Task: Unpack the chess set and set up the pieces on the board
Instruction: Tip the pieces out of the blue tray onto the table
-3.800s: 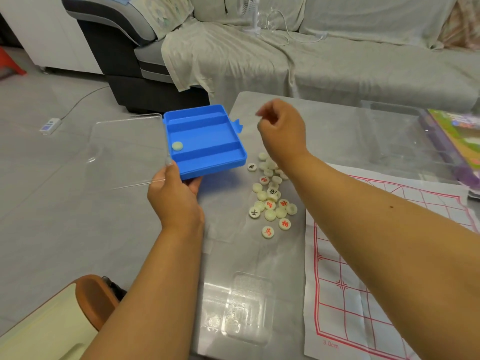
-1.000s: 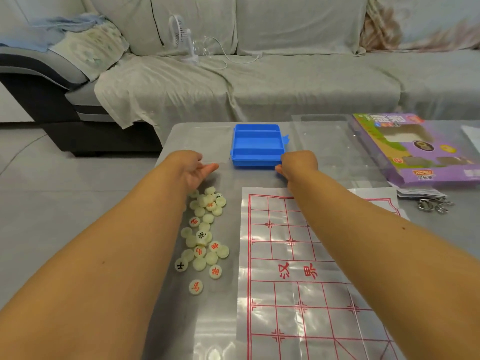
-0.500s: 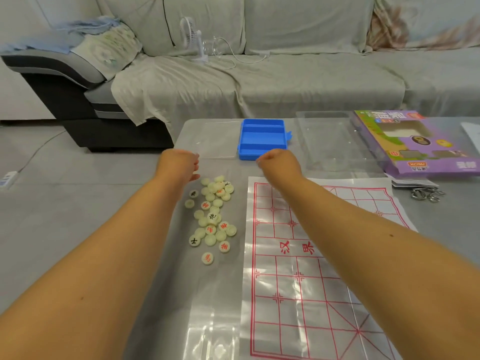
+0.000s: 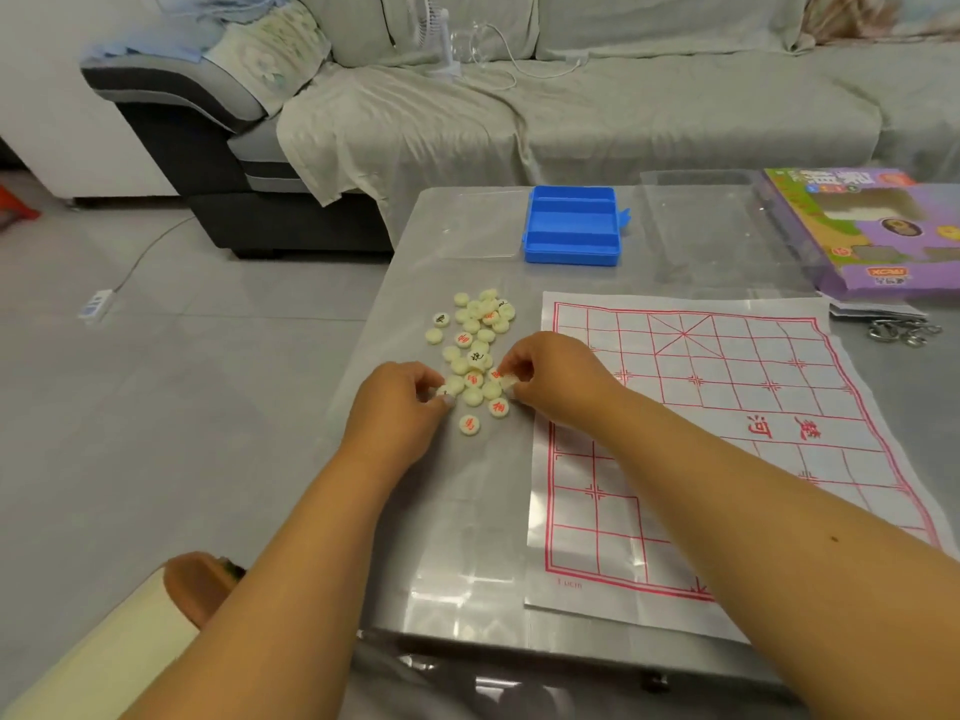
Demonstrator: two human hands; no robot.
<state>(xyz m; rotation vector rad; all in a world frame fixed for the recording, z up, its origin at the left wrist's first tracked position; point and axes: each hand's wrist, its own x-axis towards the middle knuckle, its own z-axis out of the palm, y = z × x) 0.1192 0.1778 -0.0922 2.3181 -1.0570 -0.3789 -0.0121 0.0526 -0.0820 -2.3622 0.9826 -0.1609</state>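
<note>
A: In the head view, what is held, and by which grip?

B: A pale disc is pinched at the fingertips of the right hand (image 4: pixel 550 379), at the near right edge of the pile of pieces (image 4: pixel 475 350); the fingers are curled closely round it; a second disc seems to be pinched by the left hand (image 4: pixel 400 407) at the pile's near left edge, though much of it is hidden by the fingers.

A: Where is the board placed relative to those grips?

B: The board (image 4: pixel 727 433) is laid flat on the table (image 4: pixel 467 553), just to the right of the pile; its left edge is nearly touched by the right hand, so that hand is judged the nearer for placing; the left hand is kept apart from it by the pile; the board's long axis is run away from the person, tilted a little.

A: And the counts?

B: One board is seen, with no piece on it yet; one blue tray (image 4: pixel 571 226) is set at the far side, emptied, with three troughs; one purple box (image 4: pixel 872 236) is seen far right; the pieces are counted at roughly thirty, several overlapped, so an exact figure cannot be given.
</note>
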